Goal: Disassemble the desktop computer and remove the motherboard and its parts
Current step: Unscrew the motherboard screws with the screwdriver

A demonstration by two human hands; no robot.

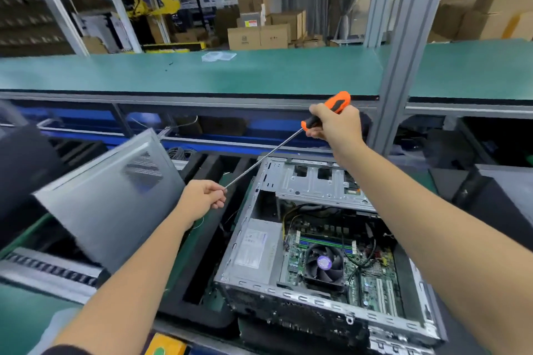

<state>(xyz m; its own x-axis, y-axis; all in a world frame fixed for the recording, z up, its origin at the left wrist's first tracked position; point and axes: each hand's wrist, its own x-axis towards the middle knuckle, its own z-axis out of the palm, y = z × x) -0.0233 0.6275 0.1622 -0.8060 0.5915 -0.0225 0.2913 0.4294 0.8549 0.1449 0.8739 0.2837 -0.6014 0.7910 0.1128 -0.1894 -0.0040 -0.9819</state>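
An open desktop case (248, 239) lies on its side at lower right. Inside it sit the green motherboard (372, 285), a black CPU fan (324, 264), the grey power supply (253, 248) and a metal drive cage (311, 181). My right hand (337, 124) grips the orange-and-black handle of a long screwdriver (265, 157) above the case's far end. My left hand (203, 196) pinches the tip of the screwdriver's shaft, left of the case.
The removed grey side panel (109, 204) leans tilted at left. A black foam tray (199, 282) lies beside the case. A green shelf (202, 72) runs across above, held by a metal post (403, 52). Cardboard boxes (259, 34) stand behind.
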